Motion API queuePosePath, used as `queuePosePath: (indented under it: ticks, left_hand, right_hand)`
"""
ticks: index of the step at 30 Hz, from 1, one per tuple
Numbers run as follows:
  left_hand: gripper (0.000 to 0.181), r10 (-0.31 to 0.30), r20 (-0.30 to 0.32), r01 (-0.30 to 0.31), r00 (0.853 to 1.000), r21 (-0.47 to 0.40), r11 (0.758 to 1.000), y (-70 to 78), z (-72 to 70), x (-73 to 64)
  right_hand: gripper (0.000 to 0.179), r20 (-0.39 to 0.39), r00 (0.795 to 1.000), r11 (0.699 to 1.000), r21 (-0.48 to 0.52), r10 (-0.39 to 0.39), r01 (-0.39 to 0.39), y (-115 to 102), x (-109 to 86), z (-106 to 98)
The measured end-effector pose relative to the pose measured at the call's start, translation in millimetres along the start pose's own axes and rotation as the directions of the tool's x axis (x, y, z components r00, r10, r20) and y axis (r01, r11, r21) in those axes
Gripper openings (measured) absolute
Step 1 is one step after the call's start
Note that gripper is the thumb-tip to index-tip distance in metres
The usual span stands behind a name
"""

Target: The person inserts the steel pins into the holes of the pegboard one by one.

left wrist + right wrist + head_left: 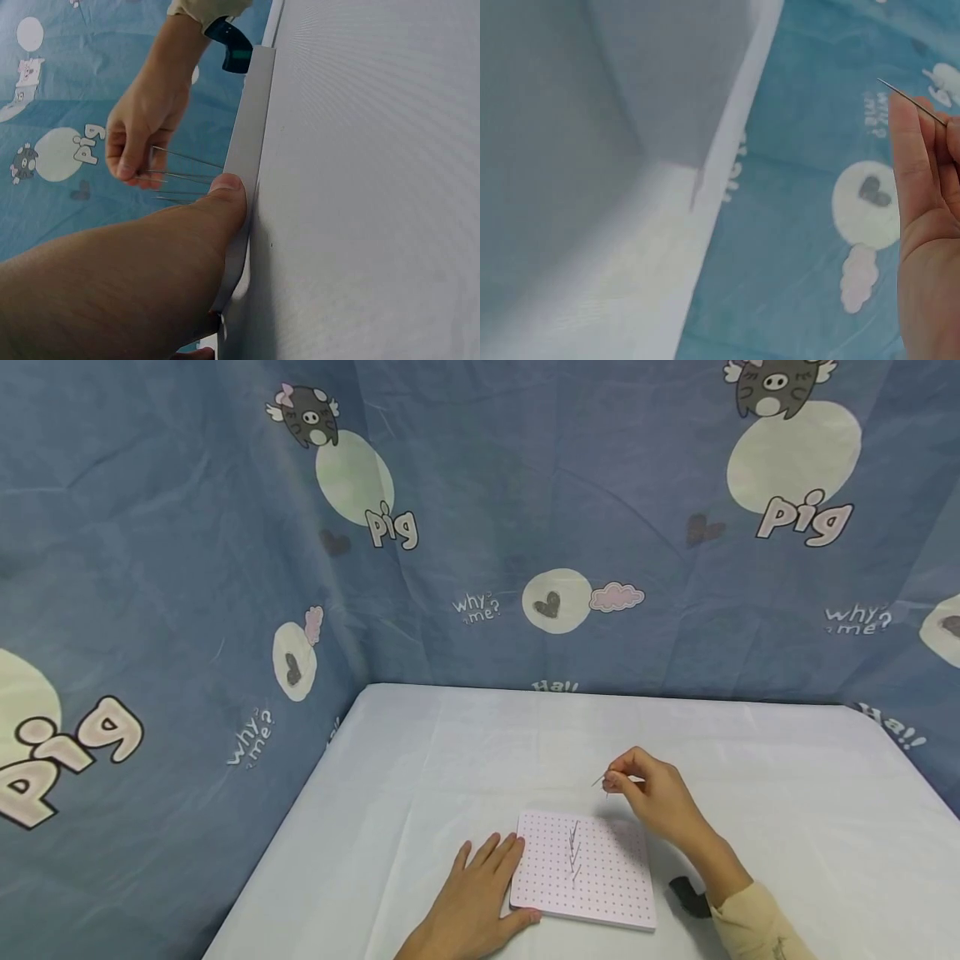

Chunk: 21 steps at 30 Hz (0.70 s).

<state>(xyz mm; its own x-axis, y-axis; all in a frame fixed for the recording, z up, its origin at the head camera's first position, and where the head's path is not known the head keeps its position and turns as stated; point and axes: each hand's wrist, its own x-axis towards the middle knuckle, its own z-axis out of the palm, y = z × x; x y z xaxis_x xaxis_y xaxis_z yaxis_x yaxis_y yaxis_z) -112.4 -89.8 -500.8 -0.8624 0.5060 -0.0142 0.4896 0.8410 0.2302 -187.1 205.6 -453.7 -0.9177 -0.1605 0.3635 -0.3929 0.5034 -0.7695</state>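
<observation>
My right hand (660, 797) is raised above the far right corner of a white pegboard (607, 893) dotted with rows of small holes. Thumb and fingertips pinch a thin metal needle (909, 100), its pointed end jutting out past the fingers in the right wrist view. Several similar needles (573, 852) stand in a column left of the board's middle, leaning at slightly different angles. My left hand (472, 897) lies at the board's left side. Its straight fingers touch the left edge, and the thumb (229, 191) presses on the near edge.
A white cloth covers the table (450, 760). Blue printed fabric (480, 527) hangs behind the table and along its left side. A dark curved piece (690, 897) sits at the right wrist, beside the beige sleeve (761, 927).
</observation>
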Motion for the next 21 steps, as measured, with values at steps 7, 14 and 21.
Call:
queuePosePath:
  ticks: [7,14,21]
  left_hand:
    - [0.095,-0.011,0.015,0.011,1.0,0.001,1.0,0.5,-1.2,0.1]
    - [0.095,-0.022,0.011,0.021,1.0,0.013,1.0,-0.5,0.7,1.4]
    - [0.094,-0.026,0.022,0.026,0.999,0.006,1.0,0.0,1.7,2.4]
  right_hand:
    - [0.009,0.02,0.998,0.998,-0.013,-0.059,0.059,-14.1,-9.1,0.1]
    - [0.015,0.032,0.982,0.982,-0.033,-0.186,0.187,-28.5,-22.2,0.7]
    - [0.02,0.068,0.965,0.967,-0.029,-0.252,0.254,-44.6,-34.9,3.5]
